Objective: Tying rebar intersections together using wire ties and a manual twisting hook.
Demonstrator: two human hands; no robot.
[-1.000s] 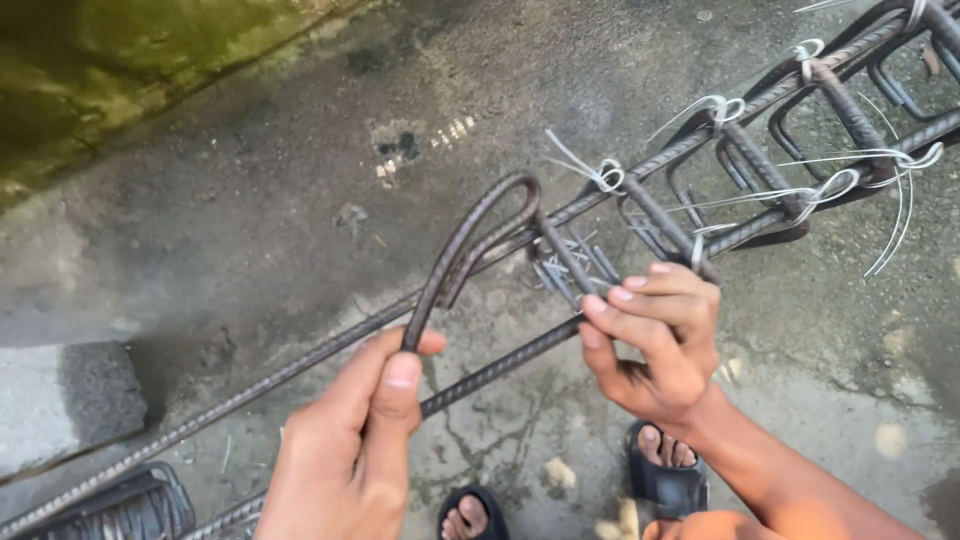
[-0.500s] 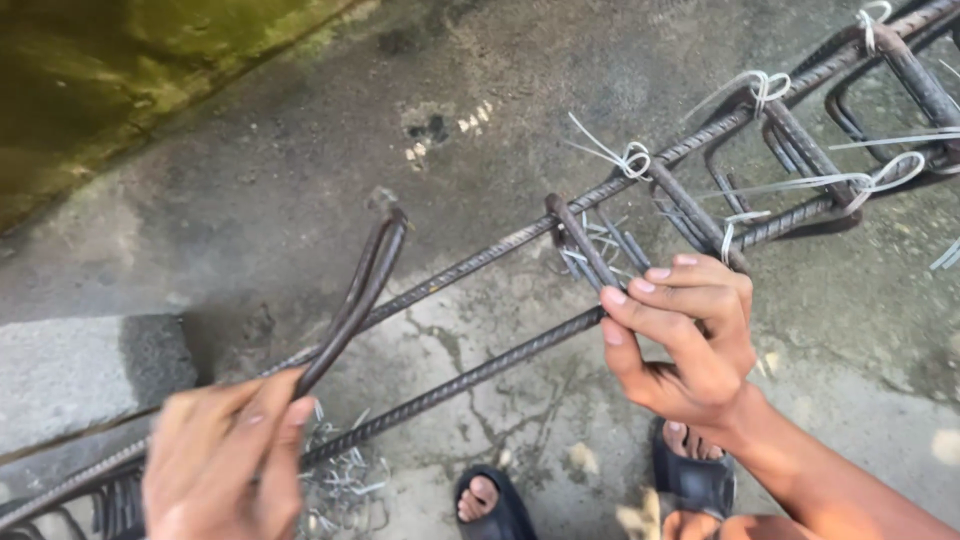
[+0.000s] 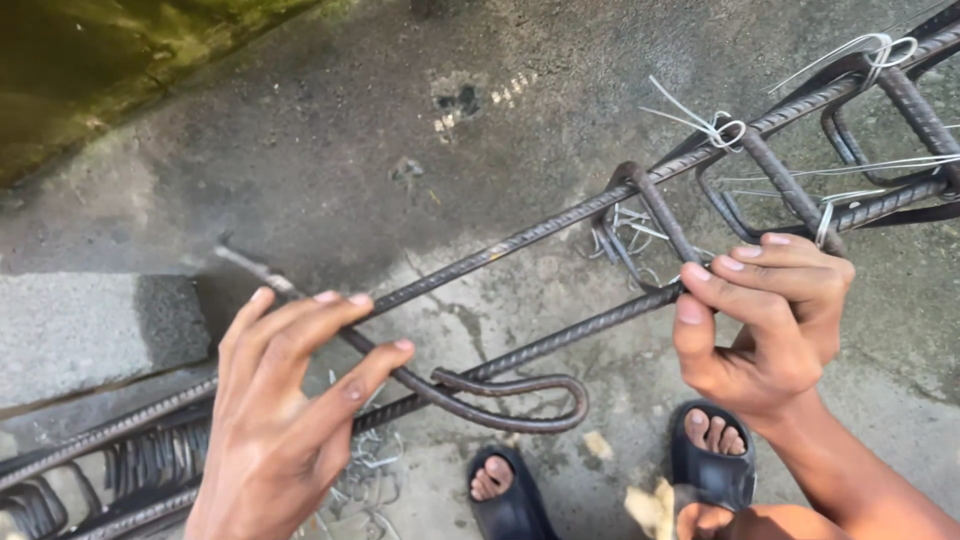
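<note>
Gripping a bent rebar stirrup [image 3: 480,395] at lower centre, the left hand [image 3: 285,410] closes around it; the right hand [image 3: 765,315] clasps the long rebar [image 3: 560,335].

No packages, labels, signs or screens show anywhere in this view.

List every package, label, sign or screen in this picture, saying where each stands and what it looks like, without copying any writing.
None is in view.
Only these show: a rebar cage bound with wire ties, a bent stirrup in the left hand, the right hand gripping the lower bar, and bare concrete ground.
</note>
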